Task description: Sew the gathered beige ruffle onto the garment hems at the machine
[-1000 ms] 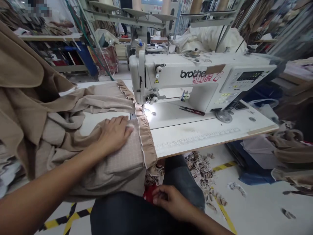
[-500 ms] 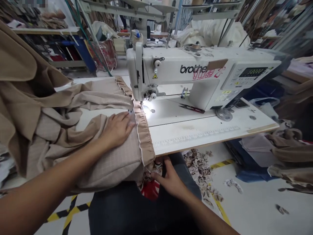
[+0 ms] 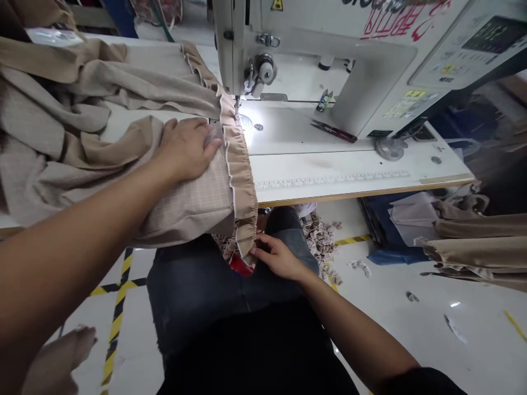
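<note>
Beige checked fabric (image 3: pixel 197 203) lies across the left of the sewing table, with a gathered ruffle strip (image 3: pixel 241 170) along its right edge. The ruffle passes under the lit needle area of a white sewing machine (image 3: pixel 370 82). My left hand (image 3: pixel 185 145) rests flat on the fabric, left of the ruffle, fingers spread toward the needle. Below the table's front edge, my right hand (image 3: pixel 278 257) pinches the lower end of the ruffle between thumb and fingers.
Dark-red-handled snips (image 3: pixel 334 131) and a small bottle (image 3: pixel 324 101) lie on the table (image 3: pixel 321 192), right of the needle. A printed ruler runs near the front edge. Fabric scraps (image 3: pixel 323 238) lie on the floor, and folded fabric (image 3: pixel 481 247) is at right.
The view has tilted down and moved closer. My right hand has taken hold of the ruffle's lower end, which now hangs straighter. My left hand stays on the fabric.
</note>
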The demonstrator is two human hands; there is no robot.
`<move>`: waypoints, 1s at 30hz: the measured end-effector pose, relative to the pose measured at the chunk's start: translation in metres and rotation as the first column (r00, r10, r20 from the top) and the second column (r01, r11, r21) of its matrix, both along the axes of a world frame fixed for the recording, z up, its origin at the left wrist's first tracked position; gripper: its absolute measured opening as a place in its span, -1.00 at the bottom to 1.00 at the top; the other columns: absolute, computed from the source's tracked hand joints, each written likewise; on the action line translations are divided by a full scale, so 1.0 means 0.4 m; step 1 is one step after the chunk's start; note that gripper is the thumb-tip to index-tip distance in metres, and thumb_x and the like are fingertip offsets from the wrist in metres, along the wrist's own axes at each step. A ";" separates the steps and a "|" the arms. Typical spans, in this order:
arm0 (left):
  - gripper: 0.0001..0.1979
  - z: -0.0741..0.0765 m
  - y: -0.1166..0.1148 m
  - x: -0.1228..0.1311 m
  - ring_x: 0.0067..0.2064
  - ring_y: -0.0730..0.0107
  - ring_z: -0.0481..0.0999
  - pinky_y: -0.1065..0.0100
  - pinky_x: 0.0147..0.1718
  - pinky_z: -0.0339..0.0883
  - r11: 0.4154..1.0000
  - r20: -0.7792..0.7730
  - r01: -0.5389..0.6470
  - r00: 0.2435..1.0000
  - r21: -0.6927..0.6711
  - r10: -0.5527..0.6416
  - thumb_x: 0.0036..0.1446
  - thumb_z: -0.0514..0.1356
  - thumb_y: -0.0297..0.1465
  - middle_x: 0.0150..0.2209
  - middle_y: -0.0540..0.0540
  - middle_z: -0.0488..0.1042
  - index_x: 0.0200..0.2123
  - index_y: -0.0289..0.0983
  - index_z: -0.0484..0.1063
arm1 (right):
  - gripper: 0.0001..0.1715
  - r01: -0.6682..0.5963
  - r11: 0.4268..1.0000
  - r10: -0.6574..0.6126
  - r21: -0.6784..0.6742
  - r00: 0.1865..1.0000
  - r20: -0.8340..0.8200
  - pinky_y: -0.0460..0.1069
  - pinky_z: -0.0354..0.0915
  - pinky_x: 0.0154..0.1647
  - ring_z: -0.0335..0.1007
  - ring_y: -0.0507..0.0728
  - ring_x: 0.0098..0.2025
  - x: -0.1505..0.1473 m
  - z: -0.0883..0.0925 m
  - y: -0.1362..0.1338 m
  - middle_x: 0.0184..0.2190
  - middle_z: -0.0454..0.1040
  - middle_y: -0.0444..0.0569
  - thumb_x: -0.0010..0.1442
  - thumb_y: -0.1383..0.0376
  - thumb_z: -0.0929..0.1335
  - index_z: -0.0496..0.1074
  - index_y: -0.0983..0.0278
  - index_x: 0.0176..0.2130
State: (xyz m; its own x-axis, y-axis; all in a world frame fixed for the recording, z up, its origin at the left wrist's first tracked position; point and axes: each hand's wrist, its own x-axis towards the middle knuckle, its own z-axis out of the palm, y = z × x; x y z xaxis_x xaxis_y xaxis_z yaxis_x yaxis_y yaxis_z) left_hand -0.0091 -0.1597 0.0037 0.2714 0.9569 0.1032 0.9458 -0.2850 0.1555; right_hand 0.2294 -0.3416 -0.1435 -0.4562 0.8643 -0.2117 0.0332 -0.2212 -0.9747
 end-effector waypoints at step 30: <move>-0.53 -0.021 -0.007 -0.054 0.20 -0.16 0.44 -0.09 0.17 0.29 0.946 -0.013 0.166 0.985 0.278 -0.170 0.34 0.02 -0.14 0.16 -0.37 0.50 0.10 -0.34 0.43 | -0.77 -0.117 0.868 -0.195 0.483 0.814 0.548 0.08 0.34 -0.13 0.43 0.16 -0.22 -0.080 0.402 0.512 -0.28 0.51 0.02 0.37 0.18 0.31 0.45 0.29 -0.24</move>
